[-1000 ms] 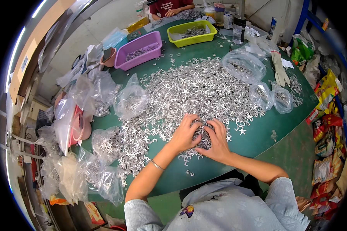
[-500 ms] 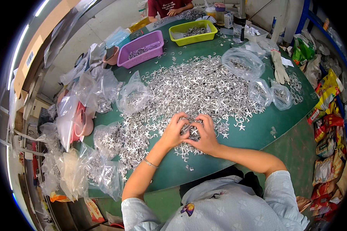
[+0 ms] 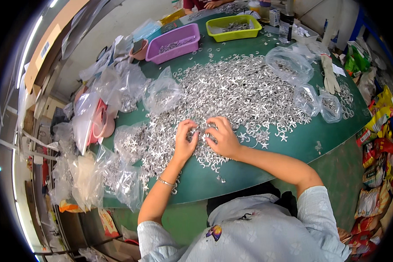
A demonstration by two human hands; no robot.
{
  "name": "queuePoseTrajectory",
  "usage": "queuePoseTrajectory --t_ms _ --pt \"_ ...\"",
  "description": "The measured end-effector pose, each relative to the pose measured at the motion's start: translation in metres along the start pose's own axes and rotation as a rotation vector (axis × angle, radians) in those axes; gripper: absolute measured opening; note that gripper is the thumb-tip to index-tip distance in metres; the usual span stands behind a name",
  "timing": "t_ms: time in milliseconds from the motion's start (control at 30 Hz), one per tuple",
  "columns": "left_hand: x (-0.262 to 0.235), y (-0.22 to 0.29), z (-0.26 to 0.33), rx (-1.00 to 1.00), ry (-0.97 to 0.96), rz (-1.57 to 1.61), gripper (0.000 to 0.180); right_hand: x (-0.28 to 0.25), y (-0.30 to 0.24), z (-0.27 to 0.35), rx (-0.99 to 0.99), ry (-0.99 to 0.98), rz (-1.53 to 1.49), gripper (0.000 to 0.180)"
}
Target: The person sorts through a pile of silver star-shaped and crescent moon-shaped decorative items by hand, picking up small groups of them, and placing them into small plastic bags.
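Observation:
A wide heap of small silver metal pieces (image 3: 231, 89), many star-shaped and others like crescents or rings, covers the green table (image 3: 275, 161). At its near edge my left hand (image 3: 185, 140) rests with curved fingers, the thumb apart from them. Just to its right, my right hand (image 3: 225, 139) reaches into the same pieces, fingers bent and spread from the thumb. Some pieces lie in the gap between the two hands. Both fingertips are partly lost among the pieces, and I see nothing clearly gripped.
Clear plastic bags (image 3: 129, 185) with pieces line the left side; more bags (image 3: 289, 65) lie at right near a pale glove (image 3: 329, 74). Behind the heap stand a purple basin (image 3: 172, 43) and a yellow-green basin (image 3: 233, 28). Across the table a person (image 3: 201, 4) sits.
My hands, cupped together around a handful of pieces before, have come apart, leaving a gap. The whole view has shifted, so the table sits further right and higher.

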State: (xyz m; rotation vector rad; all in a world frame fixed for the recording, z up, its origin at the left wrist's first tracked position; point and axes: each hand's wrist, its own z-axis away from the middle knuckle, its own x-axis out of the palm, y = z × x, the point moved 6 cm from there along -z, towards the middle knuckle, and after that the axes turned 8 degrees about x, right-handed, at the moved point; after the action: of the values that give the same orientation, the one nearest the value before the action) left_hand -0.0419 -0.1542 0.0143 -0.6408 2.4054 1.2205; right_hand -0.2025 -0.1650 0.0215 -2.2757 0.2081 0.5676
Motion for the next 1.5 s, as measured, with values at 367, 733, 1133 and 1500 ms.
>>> queuePoseTrajectory --t_ms 367,733,1133,1500 --pt "-0.025 0.006 0.016 -0.157 0.182 0.022 0.030 0.029 -0.013 -0.017 -0.086 -0.007 0.022 0.014" --pt "-0.056 -0.002 0.032 -0.187 0.384 0.010 0.025 0.075 -0.026 -0.045 -0.177 -0.008 -0.011 0.011" --pt "-0.067 0.018 0.030 -0.176 0.298 -0.215 0.027 0.070 0.000 -0.065 -0.184 -0.222 0.245 0.022" --pt "-0.017 0.009 0.009 -0.155 -0.162 -0.479 0.072 0.056 0.017 -0.062 -0.102 -0.519 0.150 0.062"
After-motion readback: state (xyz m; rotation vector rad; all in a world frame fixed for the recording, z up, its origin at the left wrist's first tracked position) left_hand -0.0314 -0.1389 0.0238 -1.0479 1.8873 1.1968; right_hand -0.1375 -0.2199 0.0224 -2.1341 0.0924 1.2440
